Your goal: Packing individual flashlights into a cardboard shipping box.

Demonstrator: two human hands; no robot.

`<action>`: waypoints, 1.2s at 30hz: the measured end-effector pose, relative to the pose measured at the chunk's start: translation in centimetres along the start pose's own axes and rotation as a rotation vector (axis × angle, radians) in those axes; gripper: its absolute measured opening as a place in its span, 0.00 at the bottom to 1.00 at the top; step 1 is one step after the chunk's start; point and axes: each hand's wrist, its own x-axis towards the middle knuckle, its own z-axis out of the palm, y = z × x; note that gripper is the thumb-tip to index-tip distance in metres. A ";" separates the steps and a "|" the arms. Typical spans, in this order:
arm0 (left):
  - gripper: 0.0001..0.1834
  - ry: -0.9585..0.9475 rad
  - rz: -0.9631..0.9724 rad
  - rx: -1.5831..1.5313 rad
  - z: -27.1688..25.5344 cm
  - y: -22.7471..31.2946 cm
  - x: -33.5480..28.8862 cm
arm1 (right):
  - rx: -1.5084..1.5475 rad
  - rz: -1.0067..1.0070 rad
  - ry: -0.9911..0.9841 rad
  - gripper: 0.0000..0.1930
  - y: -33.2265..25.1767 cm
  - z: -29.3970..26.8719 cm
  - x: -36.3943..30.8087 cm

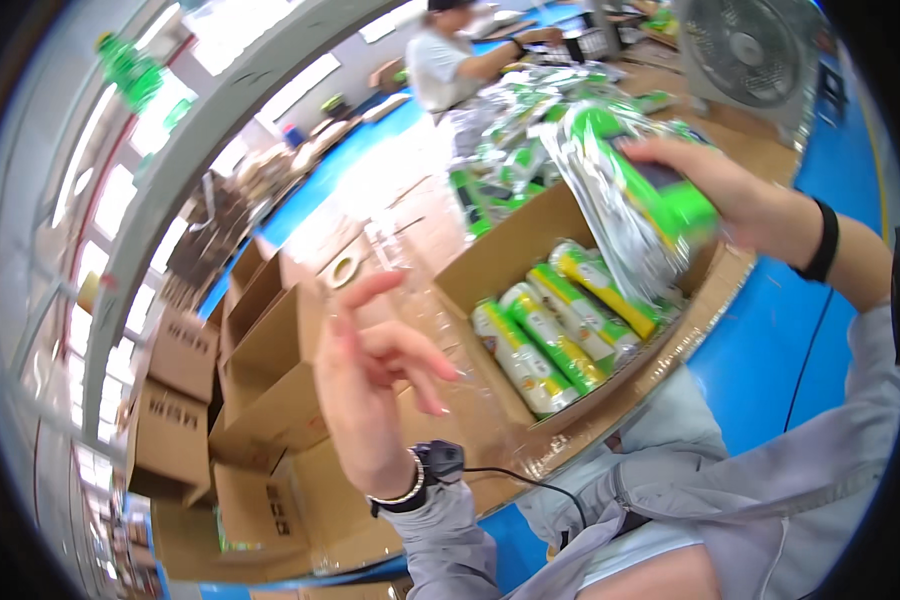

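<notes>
We record the right hand (745, 195) with its grip clamped on a green packet in clear wrap (635, 195), held above the open cardboard box (490, 265). The left hand (370, 375) hovers beside that box, fingers apart, empty. Inside the box lie green-and-yellow packets (555, 325).

The open carton (490, 265) has bare floor at its left half; green-and-yellow packs (560, 335) fill its right side.
</notes>
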 end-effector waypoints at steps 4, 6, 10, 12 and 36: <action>0.28 -0.007 0.054 -0.018 0.2 -1.9 2.9 | -0.099 -0.059 0.061 0.14 -1.9 -2.3 0.1; 0.27 -0.030 0.039 -0.011 -0.2 -2.9 3.7 | -0.325 -0.010 -0.013 0.14 -2.5 -2.6 0.0; 0.25 -0.012 0.018 0.078 -1.4 -5.0 5.3 | -0.848 0.212 -0.120 0.16 -5.1 -0.5 -1.0; 0.24 -0.009 0.007 0.061 -2.4 -5.7 5.9 | -1.014 0.399 -0.348 0.17 -6.0 -0.2 0.2; 0.13 -0.132 -0.031 0.225 -2.6 -8.3 8.1 | -2.421 -0.587 -0.501 0.06 -6.4 3.7 3.8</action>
